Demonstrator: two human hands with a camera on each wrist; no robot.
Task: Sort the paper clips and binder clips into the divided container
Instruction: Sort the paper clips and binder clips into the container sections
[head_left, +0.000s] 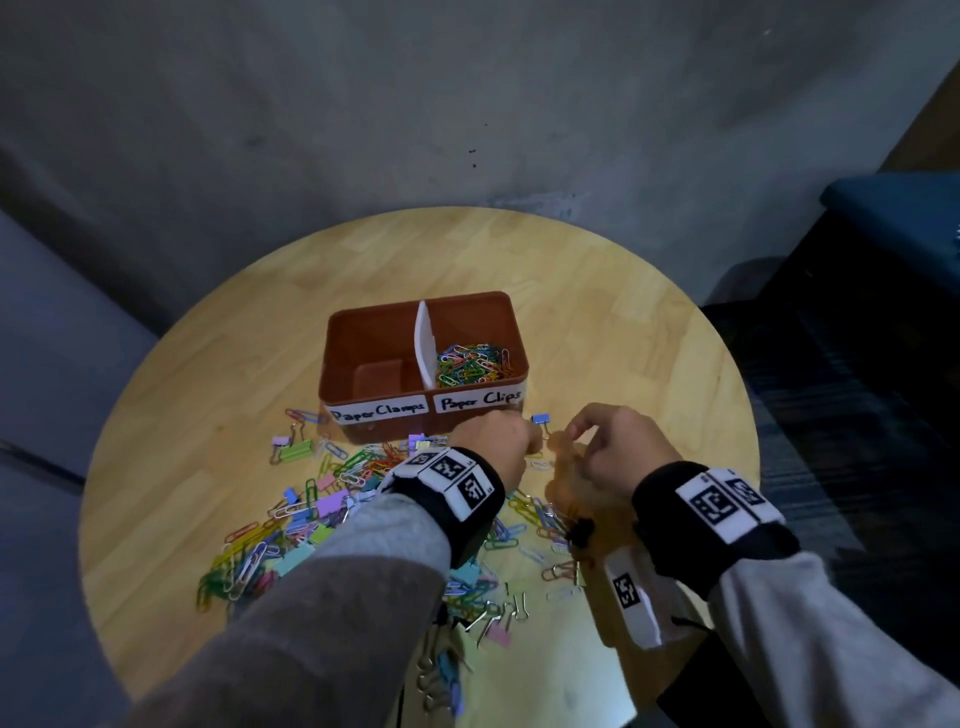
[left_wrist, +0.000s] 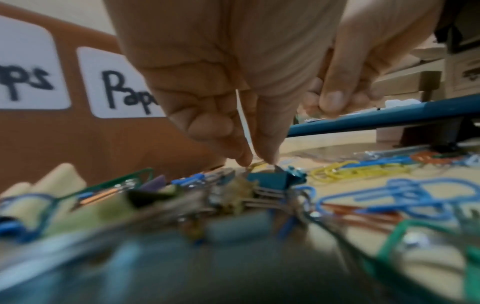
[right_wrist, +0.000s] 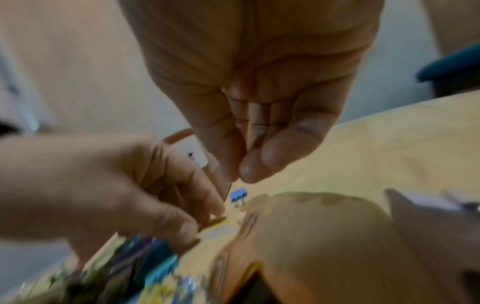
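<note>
**Both hands low over the clip pile, just in front of the box**

Head view: left hand (head_left: 496, 441) and right hand (head_left: 615, 449) side by side over the round wood table (head_left: 623, 322), fingers curled down. Fingertips hidden from this angle, so the grip can't be read here. A blue binder clip (head_left: 540, 419) sits between the two hands, just beyond the fingertips, next to the box front.

Left wrist view fills that in: left thumb and forefinger tips (left_wrist: 244, 158) pressed together on a thin yellow wire piece, looks like a paper clip (left_wrist: 257, 164), blurred. Directly under the tips is a teal binder clip (left_wrist: 272, 181), folded metal body, silver wire handles. Yellow and blue wire clips lie flat past the fingers.

Right wrist view: right thumb and fingers (right_wrist: 262, 162) bunched tip to tip, curled; nothing visible between them, too blurred to confirm. Blue binder clip (right_wrist: 239, 195) just below those tips, not touching. Left hand (right_wrist: 145, 185) also shows here, tips on the yellow piece.

Box (head_left: 363, 332): brown plastic, rounded corners, white divider (head_left: 427, 343). Paper labels "Paper Clamps" (left), "Paper Clips" (right). Right bay holds a heap of coloured paper clips (head_left: 472, 364); left bay shows bare floor. The unsorted pile (head_left: 311, 499), wire clips mixed with pastel binder clips, lies behind the fingers, under both wrists.
</note>
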